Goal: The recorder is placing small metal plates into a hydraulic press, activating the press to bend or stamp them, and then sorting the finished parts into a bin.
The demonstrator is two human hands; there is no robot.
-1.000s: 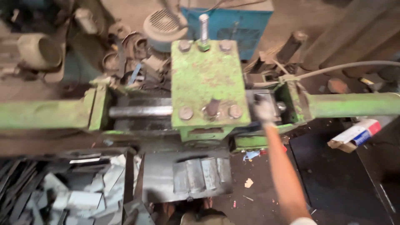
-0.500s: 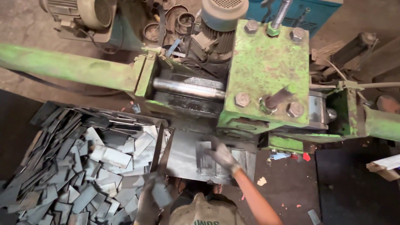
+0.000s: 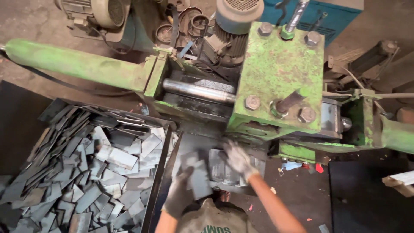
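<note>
Head view looks down on a grey metal plate (image 3: 199, 181) at lower centre of the frame, pinched in the grip of the gloved left hand (image 3: 180, 195), thumb over its near edge and fingers under it; the plate is tilted and hangs just above a sloping metal tray (image 3: 189, 146) below the machine. Just to its right the gloved right hand (image 3: 236, 159) lies with fingers spread, palm down, on a short stack of similar plates (image 3: 224, 172) resting on that tray; it presses on them rather than closing round any one. The bare right forearm (image 3: 276, 207) runs from that hand to the bottom edge of the frame. To the left of the tray, filling the lower left of the frame, a dark metal bin (image 3: 159, 172) holds a loose heap of cut grey plates (image 3: 86, 172) lying at all angles. Above the hands, a green press head (image 3: 280, 69) with large bolts occupies the upper centre, with a steel roller (image 3: 198, 90) to its left and a long green arm (image 3: 82, 64) reaching to the upper left. A grey electric motor (image 3: 237, 21) stands behind the press head at the top centre, and a blue cabinet (image 3: 336, 17) sits at the upper right. The dark floor (image 3: 366, 194) at lower right carries small bits of red and blue scrap.
</note>
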